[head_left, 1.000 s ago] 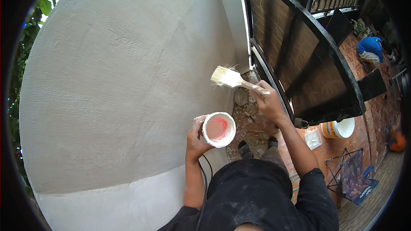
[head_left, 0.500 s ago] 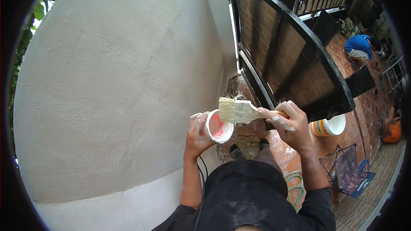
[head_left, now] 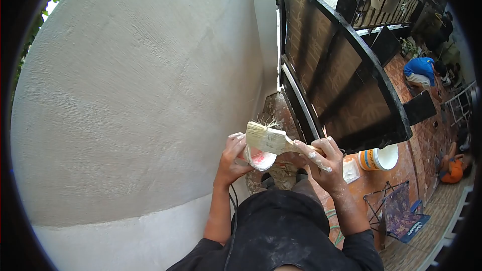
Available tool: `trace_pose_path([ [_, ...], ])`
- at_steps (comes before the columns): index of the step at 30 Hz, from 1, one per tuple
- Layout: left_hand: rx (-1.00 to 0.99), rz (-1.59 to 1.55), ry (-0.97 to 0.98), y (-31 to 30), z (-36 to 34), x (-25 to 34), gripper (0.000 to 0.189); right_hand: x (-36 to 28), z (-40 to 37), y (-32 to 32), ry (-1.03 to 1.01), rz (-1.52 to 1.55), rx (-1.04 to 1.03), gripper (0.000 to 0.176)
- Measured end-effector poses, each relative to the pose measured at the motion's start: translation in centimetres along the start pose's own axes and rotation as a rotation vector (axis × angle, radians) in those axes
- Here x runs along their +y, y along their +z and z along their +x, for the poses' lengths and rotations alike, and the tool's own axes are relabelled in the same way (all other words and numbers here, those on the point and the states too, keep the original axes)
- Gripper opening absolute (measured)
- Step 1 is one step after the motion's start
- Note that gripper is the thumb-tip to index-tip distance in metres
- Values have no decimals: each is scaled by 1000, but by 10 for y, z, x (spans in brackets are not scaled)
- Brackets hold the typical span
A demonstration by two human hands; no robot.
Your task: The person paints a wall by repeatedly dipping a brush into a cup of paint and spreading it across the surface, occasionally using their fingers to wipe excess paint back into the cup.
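My left hand [head_left: 232, 158] grips a small white cup [head_left: 260, 159] with a pink inside, held close to a rough plastered wall [head_left: 130, 95]. My right hand [head_left: 324, 163] holds a wide paintbrush [head_left: 267, 139] by its wooden handle. The pale bristles lie across the cup's rim and hide most of its opening. Both hands are smeared with white. A lower band of the wall [head_left: 135, 236] is a lighter white.
A black metal gate [head_left: 341, 80] with brown panels stands right of the wall. On the red tiled floor [head_left: 432, 135] below are a white bucket [head_left: 380, 158], a folding chair [head_left: 399, 208] and a green hose. One person in blue [head_left: 420, 69] and another in orange [head_left: 453, 168] crouch farther off.
The brush came down from beside the wall to the cup, and now lies across its rim. The cup tilted toward the brush. My view shifted slightly.
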State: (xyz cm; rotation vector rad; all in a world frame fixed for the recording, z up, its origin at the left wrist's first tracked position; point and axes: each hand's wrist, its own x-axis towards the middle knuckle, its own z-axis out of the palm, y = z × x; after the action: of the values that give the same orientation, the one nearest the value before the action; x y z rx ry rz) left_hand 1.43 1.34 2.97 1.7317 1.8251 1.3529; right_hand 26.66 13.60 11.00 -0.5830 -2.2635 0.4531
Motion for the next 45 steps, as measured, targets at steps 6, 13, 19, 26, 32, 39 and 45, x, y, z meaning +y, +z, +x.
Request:
trace_pose_path([
  [6,29,-36,-61,-6,-1,8,75,-3,0,-14,64,23,10,44],
  [13,3,-70,-168,-10,-5,9,83,-10,13,-25,-27,-98,-259,41],
  [19,-34,233,65,-8,1,16,80,-20,27,-3,-213,-257,-486,26],
  [26,19,163,-6,-4,-6,17,78,-28,34,20,-203,-267,-535,21],
  [32,250,7,-120,-24,-32,-19,79,-15,24,2,-26,-6,-339,31],
  [39,259,-12,-245,-35,-61,-17,84,22,-14,62,429,570,-158,30],
  [45,269,50,-262,-42,-79,-8,88,35,-9,117,992,1346,-100,38],
])
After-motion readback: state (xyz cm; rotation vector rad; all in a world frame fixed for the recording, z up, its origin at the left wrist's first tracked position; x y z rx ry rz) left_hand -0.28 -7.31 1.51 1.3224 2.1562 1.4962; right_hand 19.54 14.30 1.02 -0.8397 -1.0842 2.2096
